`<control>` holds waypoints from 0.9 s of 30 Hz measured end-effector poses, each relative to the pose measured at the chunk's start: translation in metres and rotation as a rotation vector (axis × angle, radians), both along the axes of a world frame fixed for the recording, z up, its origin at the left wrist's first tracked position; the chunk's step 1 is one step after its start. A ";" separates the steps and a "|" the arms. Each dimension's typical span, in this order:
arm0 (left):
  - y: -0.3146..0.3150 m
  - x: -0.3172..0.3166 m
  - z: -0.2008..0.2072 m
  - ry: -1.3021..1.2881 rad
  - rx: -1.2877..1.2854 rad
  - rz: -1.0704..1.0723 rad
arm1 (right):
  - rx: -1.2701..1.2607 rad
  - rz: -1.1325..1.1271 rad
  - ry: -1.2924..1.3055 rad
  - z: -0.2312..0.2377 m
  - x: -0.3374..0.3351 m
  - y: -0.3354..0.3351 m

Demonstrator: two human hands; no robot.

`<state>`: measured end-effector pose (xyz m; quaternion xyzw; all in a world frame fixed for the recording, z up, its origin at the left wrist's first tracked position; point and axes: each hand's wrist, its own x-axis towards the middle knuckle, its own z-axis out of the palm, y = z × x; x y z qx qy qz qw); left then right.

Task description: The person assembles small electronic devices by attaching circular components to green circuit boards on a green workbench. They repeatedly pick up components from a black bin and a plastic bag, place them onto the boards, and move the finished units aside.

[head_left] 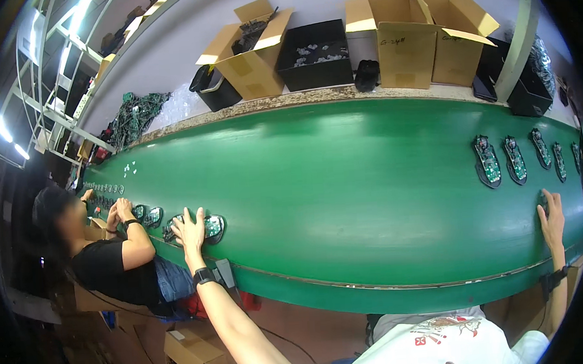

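Note:
My left hand (190,235) is at the left with fingers spread over dark-cased devices with exposed green circuit boards. One device (214,229) shows at its right side; another (171,229) is partly hidden under the hand's left side. My right hand (553,220) is far off at the right end of the belt. Its thumb and fingers curve around a small dark circuit-board device (542,201), mostly hidden by the hand. Beyond it lies a row of elongated devices with open boards, such as one dark-cased device (487,162) and its neighbour (515,160).
A long green belt (345,199) spans the view. At left a co-worker (111,260) handles small parts beside more devices (152,217). Along the far ledge stand cardboard boxes (403,54), a black bin (315,72) and tangled green boards (133,118).

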<state>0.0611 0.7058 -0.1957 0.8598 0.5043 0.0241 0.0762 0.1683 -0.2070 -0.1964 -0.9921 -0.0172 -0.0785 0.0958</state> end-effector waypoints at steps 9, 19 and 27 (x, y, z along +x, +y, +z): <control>-0.067 0.021 -0.005 -0.044 -0.039 -0.298 | 0.099 -0.024 -0.110 -0.023 -0.003 0.008; -0.293 0.052 0.009 -0.039 -0.063 -0.791 | 0.129 0.590 0.223 0.030 -0.014 0.171; -0.421 0.059 0.019 -0.118 -0.096 -1.147 | 0.168 0.570 0.176 0.022 0.003 0.168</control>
